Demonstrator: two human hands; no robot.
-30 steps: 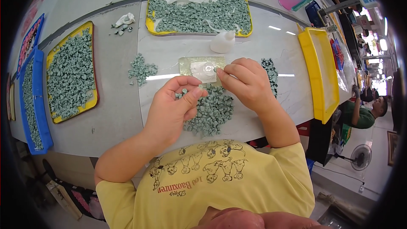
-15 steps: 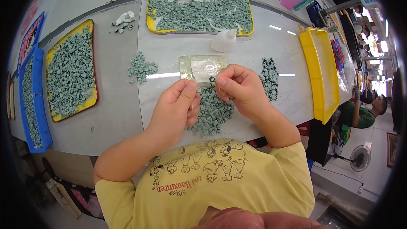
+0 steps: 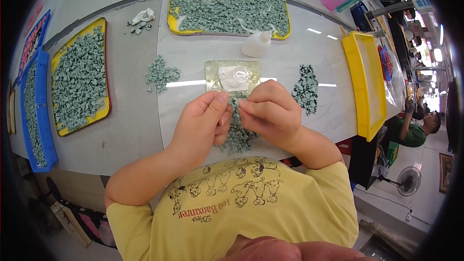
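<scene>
My left hand point(image 3: 205, 118) is closed in a pinch, thumb on the index finger; what sits between its fingertips is hidden. Close beside it, my right hand point(image 3: 271, 113) pinches a small dark-edged green piece point(image 3: 235, 101), and the two hands' fingertips nearly meet. Below them lies a pile of small grey-green pieces point(image 3: 240, 135), partly covered by the hands. Just beyond the fingertips is a greenish flat pad point(image 3: 211, 72), bearing a crumpled white sheet point(image 3: 226, 75) and a clear round item point(image 3: 240, 74).
A white nozzle bottle point(image 3: 256, 45) stands behind the pad. Smaller piles of pieces lie left point(image 3: 162, 74) and right point(image 3: 305, 89). Filled yellow trays stand at the back point(image 3: 171, 24) and left point(image 3: 108, 87); a yellow bin point(image 3: 363, 87) is at right. A person point(image 3: 411, 128) is farther right.
My right hand has moved left and slightly nearer to me, bringing the small piece up to my left fingertips. The left hand has barely moved.
</scene>
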